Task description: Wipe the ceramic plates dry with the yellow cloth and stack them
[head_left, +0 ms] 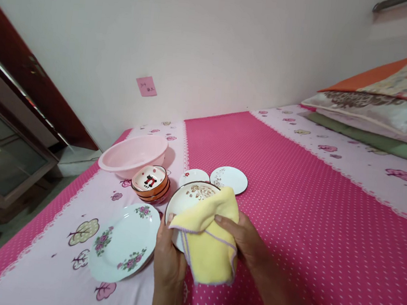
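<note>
A white plate (180,201) with a dark rim and a brown floral print is held up by my left hand (170,251), which grips its near left edge with the thumb on top. My right hand (243,237) is closed on a yellow cloth (210,260) with purple edging and presses it over the plate's right side. The cloth hides much of the plate and hangs down below it. Just beyond are two small plates, one with a red flower (194,175) and one with a brown print (230,179).
Left of my hands lies a large white plate (121,241) with purple flowers. Behind it stand stacked square cat bowls (150,181) and a pink basin (134,155). All rest on a pink patterned bedspread (291,220). Pillows (382,113) are piled at the far right, by the wall.
</note>
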A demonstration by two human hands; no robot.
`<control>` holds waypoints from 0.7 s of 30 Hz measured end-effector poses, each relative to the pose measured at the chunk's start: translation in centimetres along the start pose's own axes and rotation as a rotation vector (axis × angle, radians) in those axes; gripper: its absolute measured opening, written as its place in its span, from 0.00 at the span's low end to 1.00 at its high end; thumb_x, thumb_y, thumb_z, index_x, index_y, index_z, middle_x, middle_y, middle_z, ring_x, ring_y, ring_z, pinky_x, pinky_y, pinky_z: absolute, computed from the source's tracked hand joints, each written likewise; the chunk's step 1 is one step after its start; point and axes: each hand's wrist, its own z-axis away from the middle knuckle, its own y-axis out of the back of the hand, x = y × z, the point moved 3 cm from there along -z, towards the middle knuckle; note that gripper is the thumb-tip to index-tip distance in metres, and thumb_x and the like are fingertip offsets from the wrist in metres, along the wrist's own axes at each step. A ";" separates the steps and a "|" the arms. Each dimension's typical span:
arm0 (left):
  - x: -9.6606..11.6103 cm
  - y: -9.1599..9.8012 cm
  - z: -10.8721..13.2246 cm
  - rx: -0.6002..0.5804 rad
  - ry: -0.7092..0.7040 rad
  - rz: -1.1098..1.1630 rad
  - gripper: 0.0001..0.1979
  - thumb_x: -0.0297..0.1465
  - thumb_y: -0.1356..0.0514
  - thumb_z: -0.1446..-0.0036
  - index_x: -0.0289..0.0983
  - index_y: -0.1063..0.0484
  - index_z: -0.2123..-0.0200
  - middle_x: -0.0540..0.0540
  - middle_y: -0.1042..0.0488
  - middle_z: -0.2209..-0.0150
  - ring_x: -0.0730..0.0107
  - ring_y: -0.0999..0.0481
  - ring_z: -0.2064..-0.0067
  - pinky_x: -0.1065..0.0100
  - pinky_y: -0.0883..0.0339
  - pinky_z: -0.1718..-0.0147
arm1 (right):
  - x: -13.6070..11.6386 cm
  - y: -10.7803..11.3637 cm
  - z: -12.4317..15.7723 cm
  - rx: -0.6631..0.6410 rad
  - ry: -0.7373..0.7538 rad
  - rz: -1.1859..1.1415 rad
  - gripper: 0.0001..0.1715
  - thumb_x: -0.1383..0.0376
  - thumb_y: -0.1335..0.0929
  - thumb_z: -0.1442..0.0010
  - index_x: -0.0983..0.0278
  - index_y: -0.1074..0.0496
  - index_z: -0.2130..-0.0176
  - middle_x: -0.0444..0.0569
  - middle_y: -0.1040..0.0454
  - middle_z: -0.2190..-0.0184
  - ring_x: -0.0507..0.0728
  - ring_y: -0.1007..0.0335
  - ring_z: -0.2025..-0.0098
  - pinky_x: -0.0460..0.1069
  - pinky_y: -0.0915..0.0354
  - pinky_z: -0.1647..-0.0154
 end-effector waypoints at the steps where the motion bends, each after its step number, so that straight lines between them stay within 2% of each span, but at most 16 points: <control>1: 0.3 0.1 -0.1 -0.018 0.020 -0.020 0.24 0.35 0.31 0.44 0.38 0.25 0.45 0.39 0.19 0.49 0.53 0.20 0.49 0.59 0.25 0.50 | -0.4 0.5 0.0 -0.014 0.007 0.026 0.29 0.57 0.22 0.50 0.65 0.26 0.51 0.56 0.17 0.54 0.69 0.19 0.53 0.58 0.24 0.54; 5: 1.4 0.7 -0.3 -0.064 0.141 -0.209 0.24 0.36 0.25 0.53 0.36 0.22 0.53 0.40 0.16 0.57 0.57 0.17 0.58 0.63 0.23 0.56 | -1.8 1.9 0.2 -0.119 -0.006 0.135 0.26 0.60 0.22 0.49 0.66 0.24 0.53 0.54 0.16 0.58 0.64 0.18 0.60 0.53 0.25 0.58; 8: 1.6 0.6 0.0 -0.138 0.195 -0.312 0.25 0.39 0.26 0.51 0.35 0.22 0.51 0.39 0.16 0.59 0.55 0.16 0.59 0.61 0.23 0.58 | -1.7 2.0 0.3 -0.219 -0.057 0.164 0.26 0.60 0.22 0.49 0.66 0.23 0.52 0.54 0.16 0.59 0.63 0.18 0.59 0.53 0.26 0.58; 11: 1.5 0.4 0.1 -0.174 0.185 -0.342 0.24 0.40 0.28 0.48 0.34 0.21 0.50 0.40 0.16 0.60 0.53 0.17 0.57 0.59 0.23 0.55 | -1.1 1.8 0.2 -0.255 -0.058 0.158 0.27 0.59 0.22 0.49 0.66 0.23 0.51 0.53 0.17 0.59 0.63 0.18 0.59 0.54 0.26 0.58; 14: 1.3 0.7 -0.1 -0.120 0.143 -0.330 0.23 0.40 0.28 0.48 0.35 0.20 0.51 0.41 0.16 0.63 0.53 0.17 0.56 0.59 0.24 0.55 | -0.8 1.4 0.1 -0.242 -0.020 0.156 0.29 0.58 0.22 0.48 0.65 0.25 0.50 0.54 0.17 0.57 0.63 0.19 0.59 0.54 0.26 0.58; 18: 1.1 1.1 -0.4 0.011 0.080 -0.206 0.25 0.39 0.29 0.47 0.36 0.22 0.48 0.40 0.16 0.57 0.54 0.17 0.56 0.58 0.24 0.53 | -0.4 0.5 0.0 -0.173 -0.008 0.099 0.31 0.56 0.22 0.48 0.66 0.26 0.48 0.57 0.18 0.53 0.65 0.19 0.57 0.56 0.25 0.56; 21: 0.8 1.3 -0.5 0.129 -0.016 -0.088 0.26 0.39 0.29 0.46 0.38 0.24 0.45 0.41 0.17 0.54 0.54 0.17 0.54 0.59 0.24 0.53 | 0.5 -0.7 0.1 -0.124 -0.016 -0.003 0.33 0.56 0.22 0.48 0.65 0.28 0.46 0.57 0.20 0.49 0.68 0.21 0.51 0.59 0.26 0.51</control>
